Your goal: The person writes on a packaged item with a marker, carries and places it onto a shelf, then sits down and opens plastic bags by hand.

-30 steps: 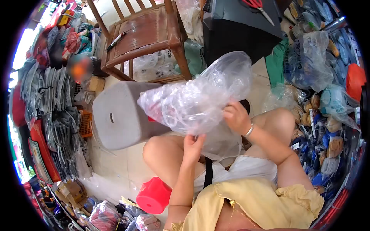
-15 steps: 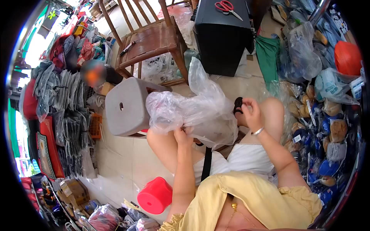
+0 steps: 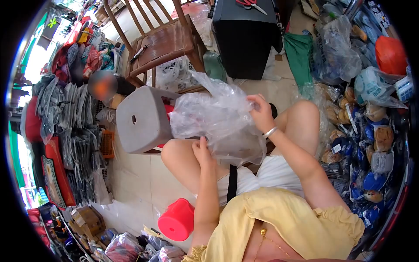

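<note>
A large clear plastic bag [image 3: 218, 115] spreads crumpled above my lap, between my knees. My right hand [image 3: 261, 115] pinches the bag's upper right part, fingers closed on the film. At the lower left edge of the bag, my left hand [image 3: 203, 153] is curled against the film with the thumb up; its fingertips are partly hidden. A grey plastic stool [image 3: 142, 122] stands to the left of the bag, with something red showing behind it.
Ahead are a wooden chair [image 3: 163, 43] with a pen on its seat and a black box [image 3: 242, 48] bearing red-handled scissors [image 3: 251, 4]. A red stool [image 3: 176, 219] is at my lower left. Bagged goods [image 3: 78, 109] line the left; wrapped shoes [image 3: 375, 174] are stacked right.
My right hand has moved left from beside my knee and taken hold of the bag. The bag's raised upper part has dropped and folded leftward. My left hand stays near the lower edge.
</note>
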`<action>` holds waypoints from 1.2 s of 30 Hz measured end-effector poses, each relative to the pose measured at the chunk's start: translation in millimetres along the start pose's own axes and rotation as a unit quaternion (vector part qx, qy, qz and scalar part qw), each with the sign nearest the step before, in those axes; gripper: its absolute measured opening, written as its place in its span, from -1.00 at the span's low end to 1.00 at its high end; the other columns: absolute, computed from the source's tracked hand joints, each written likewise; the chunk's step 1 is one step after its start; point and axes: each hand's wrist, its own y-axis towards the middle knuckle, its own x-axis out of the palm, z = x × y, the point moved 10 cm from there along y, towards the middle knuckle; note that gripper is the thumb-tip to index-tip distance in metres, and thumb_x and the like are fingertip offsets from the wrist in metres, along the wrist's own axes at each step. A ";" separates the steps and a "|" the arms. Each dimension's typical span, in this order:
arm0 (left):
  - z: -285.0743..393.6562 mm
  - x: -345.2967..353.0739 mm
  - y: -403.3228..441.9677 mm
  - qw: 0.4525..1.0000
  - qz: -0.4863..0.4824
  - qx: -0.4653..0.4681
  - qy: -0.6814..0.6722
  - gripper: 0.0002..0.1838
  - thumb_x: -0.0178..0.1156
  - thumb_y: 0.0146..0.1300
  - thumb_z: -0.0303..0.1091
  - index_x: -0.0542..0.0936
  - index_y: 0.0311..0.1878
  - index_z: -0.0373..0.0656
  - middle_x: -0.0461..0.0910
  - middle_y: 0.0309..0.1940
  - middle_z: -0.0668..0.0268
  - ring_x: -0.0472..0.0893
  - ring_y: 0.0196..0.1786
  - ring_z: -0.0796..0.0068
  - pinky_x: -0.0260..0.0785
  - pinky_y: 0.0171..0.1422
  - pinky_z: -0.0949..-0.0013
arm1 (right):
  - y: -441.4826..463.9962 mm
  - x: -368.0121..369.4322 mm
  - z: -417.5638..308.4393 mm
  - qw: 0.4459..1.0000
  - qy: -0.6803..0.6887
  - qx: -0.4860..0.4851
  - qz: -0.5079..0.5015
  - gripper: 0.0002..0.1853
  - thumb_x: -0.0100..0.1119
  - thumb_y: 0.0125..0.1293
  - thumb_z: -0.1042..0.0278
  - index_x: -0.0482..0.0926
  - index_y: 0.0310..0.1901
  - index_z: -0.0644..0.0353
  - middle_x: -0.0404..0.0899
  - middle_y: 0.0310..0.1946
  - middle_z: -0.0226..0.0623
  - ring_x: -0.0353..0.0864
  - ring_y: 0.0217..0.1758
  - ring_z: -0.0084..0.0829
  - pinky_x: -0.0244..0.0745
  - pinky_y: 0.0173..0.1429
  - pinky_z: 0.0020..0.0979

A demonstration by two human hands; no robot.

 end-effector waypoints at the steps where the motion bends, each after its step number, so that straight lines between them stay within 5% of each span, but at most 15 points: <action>1: -1.0 -2.5 -1.0 0.994 -0.055 0.039 0.080 -0.81 0.11 0.29 -0.21 0.39 -0.28 -0.11 0.30 -0.53 0.48 0.27 -0.52 0.70 0.17 -0.51 0.57 | -7.8 -8.7 -39.4 0.980 -0.126 -0.140 0.058 -0.69 0.22 -0.07 0.53 0.60 -0.20 0.09 0.46 -0.24 -0.34 0.48 -0.19 -0.26 0.38 -0.10 -0.30; 2: -4.4 -3.3 -3.8 0.978 -0.109 0.078 0.159 -0.76 0.10 0.30 -0.15 0.37 -0.27 -0.11 0.25 -0.55 0.50 0.23 -0.52 0.74 0.09 -0.53 0.60 | -10.8 -9.8 -46.9 0.980 -0.129 -0.141 0.058 -0.69 0.22 -0.07 0.53 0.60 -0.20 0.09 0.46 -0.24 -0.34 0.48 -0.19 -0.26 0.38 -0.10 -0.30; 4: 7.9 13.9 -25.6 0.970 -0.150 0.115 0.150 -0.72 0.11 0.31 -0.09 0.44 -0.17 -0.13 0.29 -0.51 0.54 0.22 -0.45 0.71 0.03 -0.44 0.62 | -45.7 10.8 -95.4 0.864 -0.331 -0.371 0.078 -0.68 0.22 -0.17 0.50 0.62 -0.29 -0.09 0.35 -0.40 -0.39 0.40 -0.25 -0.31 0.28 -0.11 -0.28; 6: 42.6 43.0 -46.9 0.962 -0.223 0.155 0.010 -0.69 0.10 0.32 -0.11 0.47 -0.07 -0.16 0.28 -0.51 0.56 0.21 -0.47 0.74 0.06 -0.42 0.61 | -66.4 25.1 -99.0 0.837 -0.351 -0.415 0.069 -0.67 0.23 -0.19 0.43 0.62 -0.30 -0.19 0.34 -0.38 -0.46 0.38 -0.20 -0.39 0.22 -0.03 -0.29; 8: 42.5 49.4 -26.8 0.969 -0.227 0.078 -0.056 -0.64 0.09 0.33 -0.12 0.48 0.02 -0.19 0.43 -0.39 0.51 0.32 -0.39 0.74 0.19 -0.30 0.60 | -91.3 45.1 -93.6 0.793 -0.377 -0.479 0.009 -0.65 0.24 -0.22 0.36 0.62 -0.28 -0.23 0.33 -0.38 -0.49 0.38 -0.19 -0.37 0.23 -0.01 -0.28; 11: 67.6 48.4 -8.6 0.978 -0.154 0.136 0.046 -0.65 0.12 0.33 -0.15 0.50 0.02 -0.23 0.49 -0.35 0.46 0.39 -0.29 0.70 0.24 -0.22 0.59 | -105.8 51.4 -74.2 0.781 -0.393 -0.483 -0.057 -0.63 0.23 -0.18 0.40 0.63 -0.22 -0.19 0.36 -0.35 -0.48 0.40 -0.15 -0.34 0.23 0.02 -0.28; 14: 68.9 49.1 -1.4 0.955 -0.215 0.198 0.048 -0.70 0.10 0.35 -0.22 0.57 -0.03 -0.26 0.57 -0.20 0.38 0.46 -0.14 0.64 0.29 -0.01 0.53 | -91.7 37.8 -56.6 0.806 -0.382 -0.421 -0.165 -0.64 0.21 -0.16 0.42 0.62 -0.21 -0.11 0.41 -0.31 -0.42 0.43 -0.13 -0.29 0.25 0.02 -0.28; 18: 64.5 51.7 -18.4 0.949 -0.230 0.194 0.091 -0.76 0.14 0.32 -0.29 0.62 -0.11 -0.27 0.60 -0.18 0.39 0.49 -0.10 0.64 0.30 0.02 0.52 | -61.4 4.7 -105.2 0.873 -0.297 -0.379 -0.081 -0.65 0.25 -0.11 0.42 0.58 -0.18 0.04 0.46 -0.20 -0.31 0.41 -0.04 -0.21 0.28 0.03 -0.21; 25: 50.2 58.8 -32.5 0.907 -0.309 0.213 0.191 -0.81 0.18 0.25 -0.43 0.62 -0.10 -0.28 0.60 -0.25 0.39 0.51 -0.17 0.66 0.34 -0.10 0.55 | -25.9 88.5 -168.3 0.868 -0.219 -0.423 -0.140 -0.67 0.25 0.05 0.26 0.56 -0.11 0.09 0.54 -0.12 -0.26 0.49 -0.03 -0.21 0.19 0.21 -0.20; 27: 52.6 63.2 -40.4 0.895 -0.324 0.215 0.218 -0.84 0.18 0.19 -0.51 0.58 -0.15 -0.28 0.55 -0.31 0.42 0.48 -0.26 0.70 0.31 -0.30 0.59 | -28.2 129.2 -133.0 0.858 -0.164 -0.332 -0.355 -0.72 0.21 0.12 0.22 0.57 -0.13 0.10 0.56 -0.22 -0.32 0.52 -0.09 -0.29 0.26 0.15 -0.25; 30: 73.0 67.5 -56.2 0.920 -0.266 0.200 0.210 -0.84 0.17 0.18 -0.53 0.54 -0.16 -0.27 0.51 -0.34 0.43 0.44 -0.31 0.73 0.26 -0.34 0.60 | -37.0 141.7 -117.0 0.845 -0.191 -0.277 -0.416 -0.80 0.21 0.13 0.23 0.57 -0.23 0.10 0.55 -0.36 -0.40 0.54 -0.19 -0.36 0.33 0.01 -0.32; 32: 62.4 57.1 -51.5 0.924 -0.288 0.167 0.189 -0.79 0.19 0.18 -0.49 0.51 -0.11 -0.29 0.49 -0.36 0.44 0.39 -0.36 0.75 0.22 -0.35 0.63 | -39.5 134.6 -117.1 0.853 -0.208 -0.303 -0.370 -0.85 0.22 0.11 0.24 0.55 -0.35 0.09 0.51 -0.42 -0.41 0.54 -0.26 -0.36 0.36 -0.13 -0.36; 36: 66.7 51.0 -47.5 0.913 -0.273 0.254 0.167 -0.87 0.17 0.26 -0.44 0.52 -0.20 -0.31 0.44 -0.45 0.47 0.33 -0.43 0.74 0.17 -0.39 0.62 | -54.0 123.3 -121.6 0.828 -0.267 -0.409 -0.276 -0.87 0.21 0.08 0.26 0.50 -0.44 0.07 0.47 -0.46 -0.42 0.52 -0.33 -0.40 0.36 -0.19 -0.39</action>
